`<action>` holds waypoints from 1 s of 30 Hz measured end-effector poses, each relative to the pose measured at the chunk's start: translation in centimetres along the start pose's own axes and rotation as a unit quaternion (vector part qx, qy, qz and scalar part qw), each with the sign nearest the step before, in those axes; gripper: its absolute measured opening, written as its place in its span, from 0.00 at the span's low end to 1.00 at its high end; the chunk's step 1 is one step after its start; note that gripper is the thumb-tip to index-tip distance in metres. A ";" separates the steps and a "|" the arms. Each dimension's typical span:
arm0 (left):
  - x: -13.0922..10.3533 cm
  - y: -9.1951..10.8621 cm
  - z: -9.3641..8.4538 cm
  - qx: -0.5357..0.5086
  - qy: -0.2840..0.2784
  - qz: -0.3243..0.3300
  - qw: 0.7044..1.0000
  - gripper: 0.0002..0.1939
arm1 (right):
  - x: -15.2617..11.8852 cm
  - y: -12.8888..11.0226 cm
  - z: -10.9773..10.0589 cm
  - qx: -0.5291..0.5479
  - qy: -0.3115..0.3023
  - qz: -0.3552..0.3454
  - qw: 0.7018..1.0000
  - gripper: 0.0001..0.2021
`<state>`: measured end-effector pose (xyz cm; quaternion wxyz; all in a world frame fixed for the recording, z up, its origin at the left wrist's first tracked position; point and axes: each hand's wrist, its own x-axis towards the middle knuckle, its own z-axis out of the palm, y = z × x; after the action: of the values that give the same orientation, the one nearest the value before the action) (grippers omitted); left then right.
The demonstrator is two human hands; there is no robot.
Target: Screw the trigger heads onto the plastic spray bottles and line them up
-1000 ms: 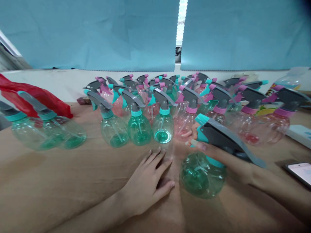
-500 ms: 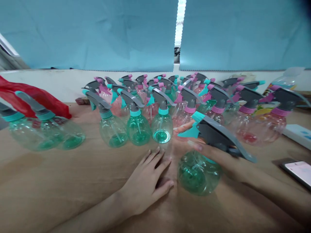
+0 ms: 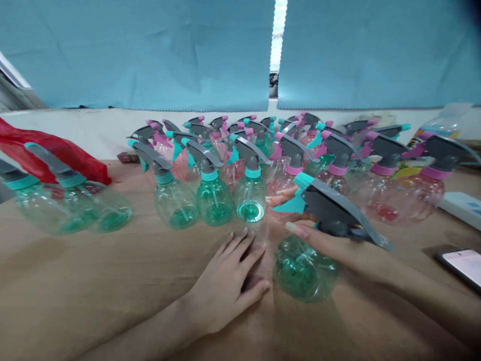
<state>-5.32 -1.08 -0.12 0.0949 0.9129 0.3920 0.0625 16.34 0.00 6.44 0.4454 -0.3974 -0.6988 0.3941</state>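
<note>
At nine o'clock, two translucent green plastic spray bottles (image 3: 107, 208) stand near a sheer red bag (image 3: 67, 150). At six, the left hand (image 3: 227, 288) lies open and empty on the brown tabletop (image 3: 143, 271). At half past four, the right hand (image 3: 345, 250) grips the neck of a tilted, round green plastic spray bottle (image 3: 306, 271); loosened fingers could drop it, or a rightward swing topple the pink-collared clear plastic bottle (image 3: 382, 170) at three.
</note>
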 end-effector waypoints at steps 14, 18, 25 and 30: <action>0.0 0.1 -0.3 -0.003 -0.009 -0.001 1.000 0.30 | -0.3 1.1 0.7 -0.176 0.065 -0.092 0.978 0.05; 0.0 0.0 -0.2 -0.005 -0.007 -0.003 1.000 0.30 | -0.1 0.5 0.7 -0.137 0.043 -0.087 0.986 0.07; 0.0 0.1 -0.2 -0.006 -0.010 -0.004 1.000 0.29 | 0.1 -0.7 0.5 -0.085 -0.009 -0.028 0.996 0.16; 0.0 0.2 -0.4 -0.010 -0.012 -0.007 1.000 0.29 | 0.1 -0.7 0.5 -0.116 -0.002 -0.013 0.993 0.09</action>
<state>-5.24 -1.16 0.28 0.1096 0.9100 0.3961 0.0546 15.73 -0.24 6.93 0.4000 -0.4367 -0.7458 0.3051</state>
